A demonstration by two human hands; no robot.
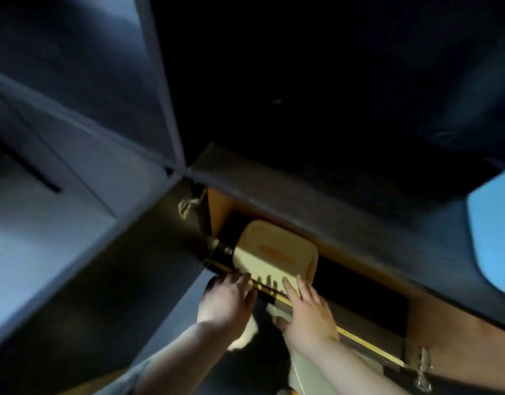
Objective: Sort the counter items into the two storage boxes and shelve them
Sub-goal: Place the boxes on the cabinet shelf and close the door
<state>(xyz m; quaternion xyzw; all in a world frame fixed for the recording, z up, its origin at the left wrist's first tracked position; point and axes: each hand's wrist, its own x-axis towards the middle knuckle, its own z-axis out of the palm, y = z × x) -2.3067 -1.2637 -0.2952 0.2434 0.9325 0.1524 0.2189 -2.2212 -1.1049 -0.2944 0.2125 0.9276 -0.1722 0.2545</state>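
Note:
A cream storage box (274, 252) with a lid and an orange label lies inside a low cabinet opening (359, 286), near its left end. My left hand (227, 297) touches the box's near face with its fingers extended at the shelf edge. My right hand (305, 306) presses flat against the box's near right corner, fingers straight. Both forearms reach up from the bottom of the view. The picture is dark and blurred, and no second box can be made out.
The dark counter edge (317, 206) runs above the opening. An open cabinet door (83, 280) hangs at the left with a hinge (188, 203). Another hinge (423, 369) sits lower right. A light blue object (493, 223) lies on the counter at the right.

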